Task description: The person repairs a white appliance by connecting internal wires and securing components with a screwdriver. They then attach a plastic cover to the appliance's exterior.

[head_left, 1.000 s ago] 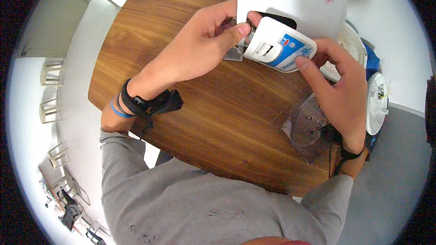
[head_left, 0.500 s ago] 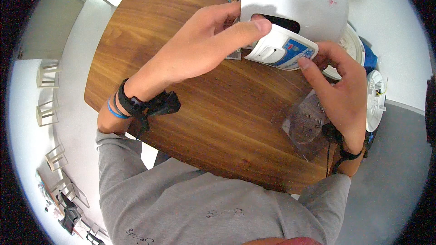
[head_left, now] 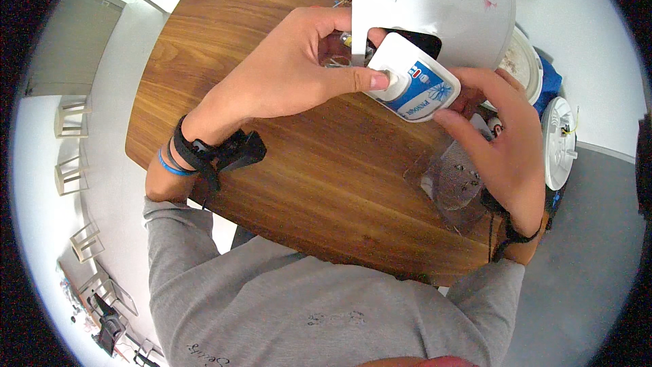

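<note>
A white rice cooker shell (head_left: 468, 27) with grey and pink printed flowers stands at the top of the head view. A dark rectangular opening (head_left: 421, 42) shows in its lower side. In front of that opening is a small white control panel (head_left: 428, 88) with a blue label and a switch lever. My left hand (head_left: 285, 71) is closed on the panel's left end, thumb pressed on the lever and a fingertip showing at the opening; its other fingers are hidden. My right hand (head_left: 502, 132) pinches the panel's right edge between thumb and fingers.
A clear plastic bag (head_left: 451, 194) with small parts lies on the wooden table (head_left: 305, 177) beneath my right hand. To the right are a round white part (head_left: 526, 71), a white disc (head_left: 559, 153) with a yellow wire, and something blue (head_left: 550, 88).
The panel has turned and tilted, so its blue label faces up more fully. My left thumb has moved down from its upper edge onto the lever. The shell has shifted slightly left.
</note>
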Demonstrator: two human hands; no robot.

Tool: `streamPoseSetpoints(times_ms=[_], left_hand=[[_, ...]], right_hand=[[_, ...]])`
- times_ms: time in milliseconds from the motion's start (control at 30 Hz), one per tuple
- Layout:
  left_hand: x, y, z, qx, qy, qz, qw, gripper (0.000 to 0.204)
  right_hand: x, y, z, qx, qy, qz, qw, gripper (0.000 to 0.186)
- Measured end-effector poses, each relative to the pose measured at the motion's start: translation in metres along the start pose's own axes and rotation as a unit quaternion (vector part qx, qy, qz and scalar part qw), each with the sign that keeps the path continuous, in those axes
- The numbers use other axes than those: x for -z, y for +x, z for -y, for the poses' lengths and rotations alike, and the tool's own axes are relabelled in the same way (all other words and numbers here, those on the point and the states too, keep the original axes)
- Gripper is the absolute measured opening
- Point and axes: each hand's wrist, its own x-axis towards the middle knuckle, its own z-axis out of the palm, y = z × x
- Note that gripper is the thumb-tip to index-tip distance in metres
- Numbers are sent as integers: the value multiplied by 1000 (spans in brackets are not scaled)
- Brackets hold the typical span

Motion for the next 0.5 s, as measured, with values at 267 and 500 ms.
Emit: streamPoseSetpoints(times_ms=[267, 500], left_hand=[[7, -3, -3, 27, 33, 11, 999, 34], [7, -9, 5, 7, 15, 34, 999, 36]], right_hand=[[-12, -9, -10, 26, 9, -64, 998, 30], [-27, 0, -21, 117, 73, -54, 989, 30]])
